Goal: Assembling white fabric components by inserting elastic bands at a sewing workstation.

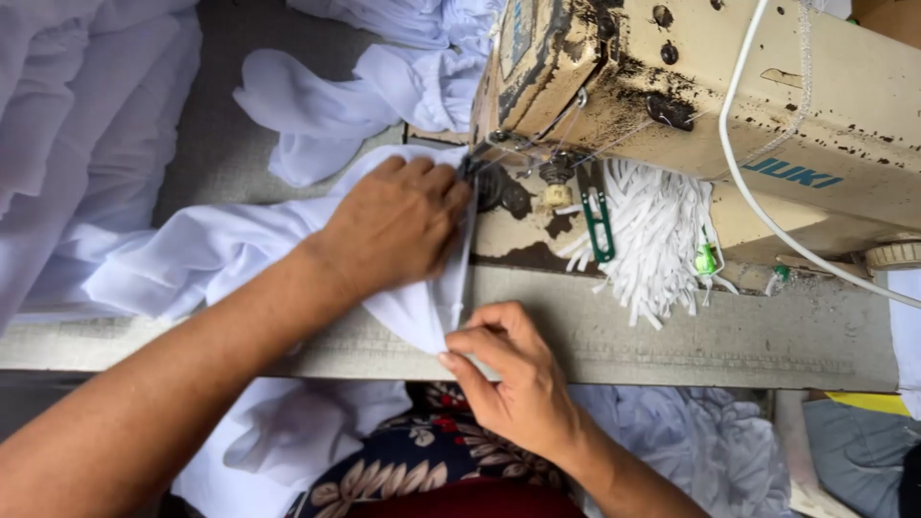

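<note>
White fabric [206, 251] lies across the grey sewing table [729, 336] and runs under the needle area of a worn cream sewing machine [729, 105]. My left hand [393, 225] presses flat on the fabric just left of the needle, fingertips near the presser foot [472, 171]. My right hand [508, 369] pinches the near folded edge of the fabric at the table's front edge. A narrow seam strip runs between the two hands.
A bundle of white elastic strips [657, 240] with green thread snips [599, 223] hangs on the machine's front. More white cloth [365, 91] is piled behind and at left. A white cable [767, 221] drapes over the machine. A floral-patterned garment [432, 460] covers my lap.
</note>
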